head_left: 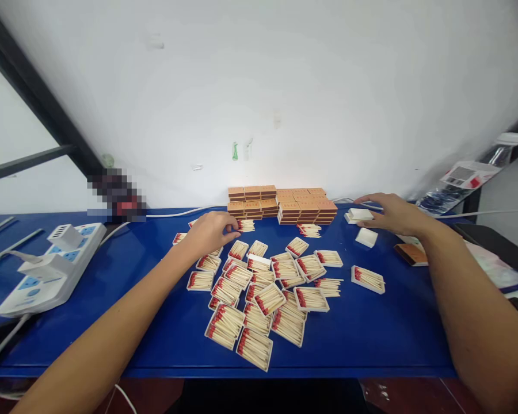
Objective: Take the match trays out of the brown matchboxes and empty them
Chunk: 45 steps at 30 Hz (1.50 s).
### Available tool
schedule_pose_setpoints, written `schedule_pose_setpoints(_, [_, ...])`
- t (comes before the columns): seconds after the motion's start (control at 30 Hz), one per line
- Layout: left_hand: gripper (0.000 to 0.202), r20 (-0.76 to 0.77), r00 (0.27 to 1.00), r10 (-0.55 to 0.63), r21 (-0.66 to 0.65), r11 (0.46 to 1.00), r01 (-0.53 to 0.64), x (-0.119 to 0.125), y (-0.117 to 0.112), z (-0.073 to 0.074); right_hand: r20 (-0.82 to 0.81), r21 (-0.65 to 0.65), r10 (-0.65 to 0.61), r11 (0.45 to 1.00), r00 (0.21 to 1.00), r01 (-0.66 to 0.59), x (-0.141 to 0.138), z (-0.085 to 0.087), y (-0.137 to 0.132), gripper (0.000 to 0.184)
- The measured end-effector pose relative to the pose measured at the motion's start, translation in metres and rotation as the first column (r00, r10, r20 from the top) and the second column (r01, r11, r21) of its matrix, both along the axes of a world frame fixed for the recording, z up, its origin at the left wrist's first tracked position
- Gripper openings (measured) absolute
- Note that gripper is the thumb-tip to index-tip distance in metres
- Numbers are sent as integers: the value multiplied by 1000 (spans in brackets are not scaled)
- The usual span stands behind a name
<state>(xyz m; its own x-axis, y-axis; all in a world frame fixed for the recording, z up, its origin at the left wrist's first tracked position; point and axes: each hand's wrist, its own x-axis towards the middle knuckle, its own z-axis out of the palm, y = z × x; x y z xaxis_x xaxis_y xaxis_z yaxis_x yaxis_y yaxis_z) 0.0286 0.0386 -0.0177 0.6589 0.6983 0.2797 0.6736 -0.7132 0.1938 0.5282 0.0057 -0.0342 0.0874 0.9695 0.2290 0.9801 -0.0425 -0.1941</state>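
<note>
My left hand [213,230] is at the left of a small pile of loose matches [247,225], fingers curled with thumb and fingertips slightly apart. Whether it touches the matches, I cannot tell. At the right, my right hand [386,211] spreads its fingers around a small stack of white matchbox trays [359,215], thumb near the lower edge. Another white tray [366,237] lies just in front. Many open trays full of red-headed matches [270,299] cover the middle of the table, some overlapping. A second loose heap of matches [309,230] lies farther back.
Brown matchboxes [306,206] are stacked against the wall. A single matchbox cover [411,253] lies by my right forearm. A white power strip [56,270] with plugs and cables stands left. A plastic bottle [470,175] leans at the right, above a dark phone-like object [496,247].
</note>
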Motion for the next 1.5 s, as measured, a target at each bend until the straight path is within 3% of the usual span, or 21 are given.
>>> schedule_pose_setpoints(0.1, [14,12,1000,11,-6,1000,-11,2,2,-4,-23,-146,35,989,999,-37,4,-5,7,57])
schedule_pose_setpoints(0.23, [14,-1,1000,10,16,1000,-10,1,-1,-1,-40,-171,4,985,999,-11,9,-8,9,50])
schedule_pose_setpoints(0.3, [16,-14,1000,9,50,999,-8,-2,-4,3,-58,-142,-29,990,998,20,7,1,6,49])
schedule_pose_setpoints(0.4, [17,-33,999,17,106,994,-14,-4,-11,8,-109,30,-61,997,992,65,-12,26,5,49])
schedule_pose_setpoints(0.47, [19,-45,999,8,130,992,-2,-3,-16,8,-161,146,26,989,987,-2,-38,44,13,54])
schedule_pose_setpoints(0.57, [21,-104,994,-14,168,985,31,1,-21,4,-179,180,270,954,946,-239,-89,57,42,52])
schedule_pose_setpoints(0.63, [22,-161,987,-19,183,982,49,3,-22,1,-150,136,371,926,916,-353,-120,57,65,48])
schedule_pose_setpoints(0.73, [22,-226,974,-9,196,979,54,3,-20,-2,-64,137,403,910,913,-392,-140,50,91,42])
schedule_pose_setpoints(0.83, [22,-273,962,13,213,976,48,1,-19,-2,-25,177,372,915,928,-362,-127,45,98,45])
schedule_pose_setpoints(1.03, [23,-322,946,40,233,972,38,2,-19,-1,-62,117,359,929,931,-350,-92,36,96,48])
schedule_pose_setpoints(1.2, [24,-312,949,40,253,966,42,2,-19,-2,-160,167,372,923,914,-347,-102,26,97,43])
schedule_pose_setpoints(1.5, [27,-336,941,44,247,968,43,3,-20,-1,110,256,346,896,932,-363,-129,22,97,21])
